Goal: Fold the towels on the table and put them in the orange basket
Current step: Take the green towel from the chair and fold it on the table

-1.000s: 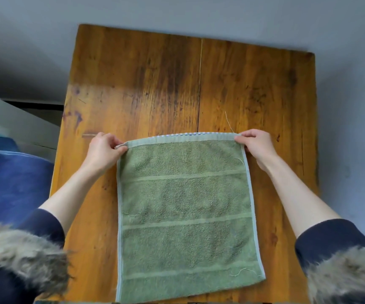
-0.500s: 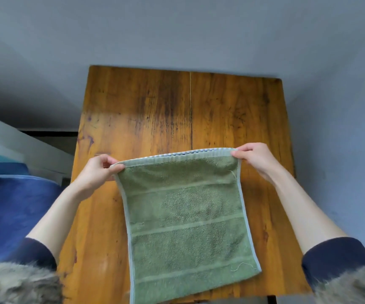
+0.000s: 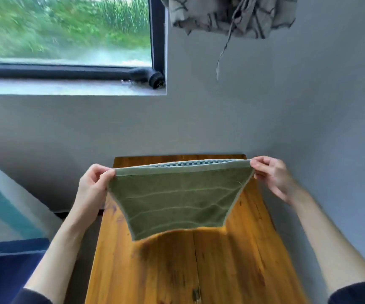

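Fingers and thumb of left hand [image 3: 92, 185] pinch left top corner of green towel [image 3: 177, 202]; fingers and thumb of right hand [image 3: 271, 175] pinch right top corner. Top hem stretched taut between both hands, blue-white checked strip along it. Towel hangs below fingertips, lifted clear above wooden table [image 3: 194, 270], lower edge free, shadow on boards beneath. Grey wall [image 3: 309, 117] behind; window [image 3: 67, 29] upper left; patterned cloth [image 3: 232, 14] hanging top right
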The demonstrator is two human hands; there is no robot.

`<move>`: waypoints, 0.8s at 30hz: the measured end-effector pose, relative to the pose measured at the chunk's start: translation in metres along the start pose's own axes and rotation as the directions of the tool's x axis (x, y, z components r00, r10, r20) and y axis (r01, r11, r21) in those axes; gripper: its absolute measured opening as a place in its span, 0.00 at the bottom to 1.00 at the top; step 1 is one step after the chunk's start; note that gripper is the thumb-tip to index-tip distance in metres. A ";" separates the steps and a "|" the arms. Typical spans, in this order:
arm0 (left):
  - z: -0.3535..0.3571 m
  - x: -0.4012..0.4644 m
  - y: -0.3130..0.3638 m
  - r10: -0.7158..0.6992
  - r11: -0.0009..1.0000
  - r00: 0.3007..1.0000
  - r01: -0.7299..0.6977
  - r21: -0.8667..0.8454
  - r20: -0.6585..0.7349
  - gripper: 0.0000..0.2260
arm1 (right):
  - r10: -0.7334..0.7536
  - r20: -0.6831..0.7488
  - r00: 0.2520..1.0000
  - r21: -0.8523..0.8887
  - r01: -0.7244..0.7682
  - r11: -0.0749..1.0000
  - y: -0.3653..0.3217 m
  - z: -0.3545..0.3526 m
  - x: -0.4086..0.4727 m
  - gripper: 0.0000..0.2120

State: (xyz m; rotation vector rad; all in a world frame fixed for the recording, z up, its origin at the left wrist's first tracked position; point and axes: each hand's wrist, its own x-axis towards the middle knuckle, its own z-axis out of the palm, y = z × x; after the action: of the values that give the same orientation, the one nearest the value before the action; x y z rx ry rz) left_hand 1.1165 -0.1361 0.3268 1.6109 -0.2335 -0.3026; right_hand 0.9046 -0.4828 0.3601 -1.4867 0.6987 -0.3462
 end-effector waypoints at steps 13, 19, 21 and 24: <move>0.001 -0.006 0.132 0.436 0.896 0.879 -0.406 0.180 -0.190 0.07 | -0.445 -0.035 0.895 -0.094 0.440 0.893 -0.128 0.018 -0.017 0.06; -0.019 -0.003 0.142 0.307 0.947 0.951 -0.301 0.113 -0.041 0.03 | -0.343 0.048 0.938 -0.135 0.346 0.928 -0.132 0.005 -0.010 0.02; -0.021 -0.002 0.142 0.265 0.955 0.964 -0.263 0.135 0.004 0.02 | -0.303 0.044 0.952 -0.093 0.306 0.947 -0.130 0.005 -0.008 0.04; -0.020 0.000 0.140 0.254 0.950 0.966 -0.257 0.176 0.037 0.02 | -0.286 0.031 0.958 -0.103 0.288 0.952 -0.128 0.005 -0.004 0.06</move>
State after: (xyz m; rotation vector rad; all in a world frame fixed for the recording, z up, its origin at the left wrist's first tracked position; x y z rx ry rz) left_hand 1.1274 -0.1262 0.4678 1.7336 -0.4877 -0.0944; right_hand 0.9304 -0.4874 0.4859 -1.6954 0.4930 -0.5249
